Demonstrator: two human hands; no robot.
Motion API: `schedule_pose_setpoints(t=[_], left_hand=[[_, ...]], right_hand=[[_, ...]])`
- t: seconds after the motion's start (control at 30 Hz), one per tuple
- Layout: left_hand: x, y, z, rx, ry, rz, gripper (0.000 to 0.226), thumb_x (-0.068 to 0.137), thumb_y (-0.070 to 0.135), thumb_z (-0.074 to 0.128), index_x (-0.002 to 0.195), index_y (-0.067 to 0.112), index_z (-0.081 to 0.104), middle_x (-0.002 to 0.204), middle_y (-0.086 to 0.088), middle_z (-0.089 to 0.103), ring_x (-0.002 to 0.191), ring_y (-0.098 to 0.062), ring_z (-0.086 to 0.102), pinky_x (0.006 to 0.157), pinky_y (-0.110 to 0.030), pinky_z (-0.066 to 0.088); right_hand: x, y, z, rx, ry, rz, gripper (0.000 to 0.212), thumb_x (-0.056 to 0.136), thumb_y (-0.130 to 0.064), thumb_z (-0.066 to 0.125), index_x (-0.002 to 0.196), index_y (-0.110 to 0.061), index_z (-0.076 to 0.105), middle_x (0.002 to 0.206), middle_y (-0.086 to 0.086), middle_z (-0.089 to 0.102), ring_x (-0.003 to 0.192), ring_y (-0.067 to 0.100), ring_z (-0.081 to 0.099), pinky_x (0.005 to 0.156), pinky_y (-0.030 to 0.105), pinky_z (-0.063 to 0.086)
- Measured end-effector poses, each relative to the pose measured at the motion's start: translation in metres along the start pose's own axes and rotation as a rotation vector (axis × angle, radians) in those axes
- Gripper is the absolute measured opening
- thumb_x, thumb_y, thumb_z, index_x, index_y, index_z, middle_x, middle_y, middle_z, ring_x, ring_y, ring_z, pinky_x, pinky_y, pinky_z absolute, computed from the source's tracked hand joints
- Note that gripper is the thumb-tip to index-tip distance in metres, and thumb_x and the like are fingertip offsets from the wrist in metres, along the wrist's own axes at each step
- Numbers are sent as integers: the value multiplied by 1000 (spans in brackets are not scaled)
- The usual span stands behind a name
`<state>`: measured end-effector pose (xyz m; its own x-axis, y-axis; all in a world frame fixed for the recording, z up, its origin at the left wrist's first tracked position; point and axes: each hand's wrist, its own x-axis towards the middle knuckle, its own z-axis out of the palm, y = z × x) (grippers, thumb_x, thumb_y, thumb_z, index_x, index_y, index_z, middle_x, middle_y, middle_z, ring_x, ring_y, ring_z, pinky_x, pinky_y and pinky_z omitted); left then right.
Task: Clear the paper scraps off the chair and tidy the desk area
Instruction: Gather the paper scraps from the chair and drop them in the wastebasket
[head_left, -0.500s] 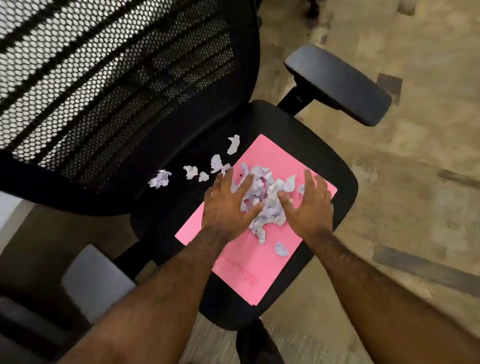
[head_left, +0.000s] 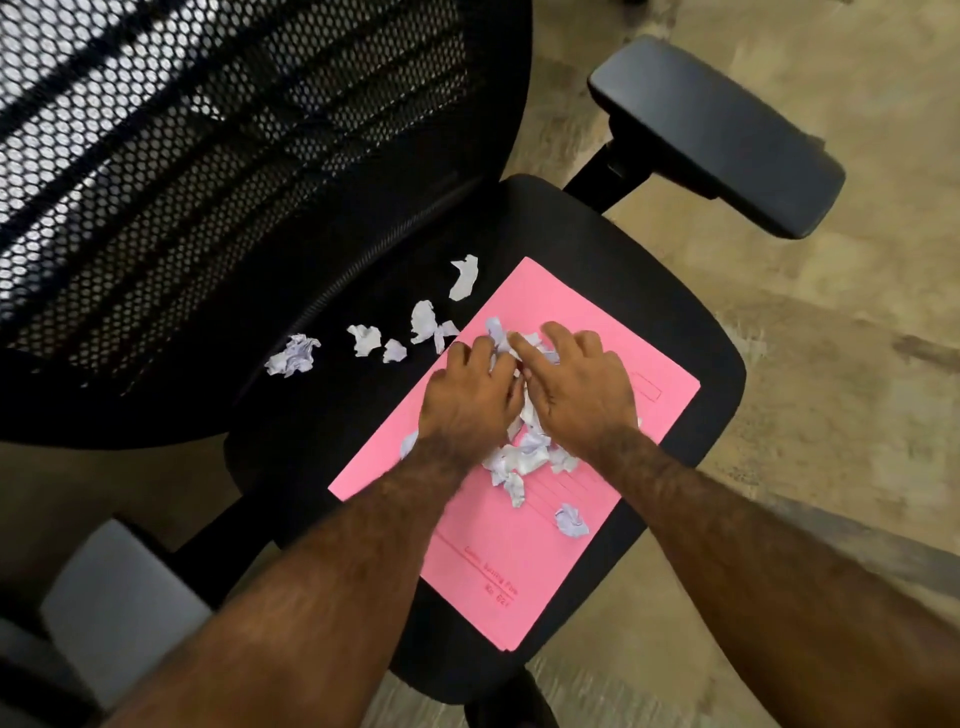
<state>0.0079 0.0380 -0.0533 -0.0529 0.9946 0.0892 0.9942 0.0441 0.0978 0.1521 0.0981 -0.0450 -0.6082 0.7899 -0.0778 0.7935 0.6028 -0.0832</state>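
A pink folder (head_left: 519, 561) lies on the black chair seat (head_left: 691, 322). A heap of crumpled white paper scraps (head_left: 524, 460) sits on the folder. My left hand (head_left: 467, 397) and my right hand (head_left: 576, 392) press together over the heap, fingers curled around scraps between them. One scrap (head_left: 570, 519) lies alone lower on the folder. Several loose scraps (head_left: 293, 355) lie on the bare seat to the left, near the backrest; one more (head_left: 464, 276) lies further back.
The mesh backrest (head_left: 218, 171) rises at the left. A dark armrest (head_left: 722, 135) juts out at the upper right and a grey armrest (head_left: 119, 608) at the lower left. Tan flooring (head_left: 841, 415) surrounds the chair.
Both hands have closed in toward each other over the heap, squeezing the scraps together; before, they were spread apart at either side of it.
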Motion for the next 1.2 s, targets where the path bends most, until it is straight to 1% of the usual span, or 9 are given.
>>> schedule_pose_setpoints(t=[0.1, 0.27, 0.47, 0.63, 0.73, 0.87, 1.0, 1.1, 1.2], left_hand=[[1, -2, -1, -3, -22, 2, 32, 95, 36, 42, 90, 11, 63, 88, -9, 62, 71, -27, 58, 38, -28, 44], [10, -4, -4, -91, -102, -9, 29, 93, 31, 46, 84, 8, 61, 76, -11, 61, 59, -28, 59, 45, -30, 43], [19, -8, -12, -240, -91, -67, 26, 94, 24, 52, 93, 0, 61, 81, -19, 64, 63, -37, 63, 52, -34, 39], [25, -6, -35, -539, 41, -322, 26, 93, 23, 51, 84, 0, 58, 74, -16, 62, 61, -33, 59, 54, -36, 47], [26, -8, -47, -740, 75, -518, 27, 92, 26, 50, 71, 8, 49, 58, -1, 51, 49, -17, 47, 48, -26, 36], [20, -14, -65, -939, 45, -692, 31, 88, 23, 53, 58, 16, 48, 48, 10, 47, 41, -3, 43, 41, -12, 33], [7, -26, -90, -1182, -22, -854, 37, 87, 22, 55, 51, 21, 45, 46, 13, 44, 43, -5, 40, 43, -22, 34], [-3, -34, -111, -1358, -16, -968, 40, 86, 22, 55, 48, 22, 43, 42, 14, 42, 41, -7, 36, 43, -22, 30], [-22, -44, -130, -1471, -21, -982, 43, 88, 21, 52, 46, 25, 42, 42, 14, 38, 36, -5, 31, 39, -19, 26]], right_hand=[[3, 3, 1, -44, 1, -66, 46, 94, -46, 50, 133, -23, 53, 123, 14, 61, 96, 33, 57, 57, 33, 49], [9, 6, 5, -44, 25, -86, 36, 87, -39, 65, 115, -17, 62, 100, 13, 64, 82, 30, 58, 43, 25, 38], [24, 6, 4, 65, -43, -15, 40, 100, -44, 39, 116, -15, 60, 100, 9, 63, 84, 25, 58, 59, 30, 39], [28, 1, -14, 232, 74, 165, 44, 102, -42, 35, 112, -10, 64, 100, 10, 69, 84, 26, 64, 67, 29, 44], [23, -3, -33, 413, 189, 304, 41, 102, -36, 40, 105, -5, 67, 96, 11, 70, 84, 27, 66, 74, 36, 54], [20, -6, -52, 696, 306, 547, 33, 100, -33, 48, 92, -6, 65, 74, 2, 64, 67, 16, 64, 55, 24, 48], [12, -17, -63, 815, 330, 636, 32, 100, -35, 49, 86, -9, 63, 65, -7, 56, 56, 4, 54, 43, 8, 34], [6, -22, -62, 915, 310, 737, 28, 99, -30, 52, 98, -7, 68, 73, -14, 57, 63, 1, 55, 48, 5, 37], [1, -30, -61, 1011, 298, 811, 33, 100, -29, 50, 114, -5, 67, 87, -9, 62, 77, 6, 59, 59, 15, 44]])
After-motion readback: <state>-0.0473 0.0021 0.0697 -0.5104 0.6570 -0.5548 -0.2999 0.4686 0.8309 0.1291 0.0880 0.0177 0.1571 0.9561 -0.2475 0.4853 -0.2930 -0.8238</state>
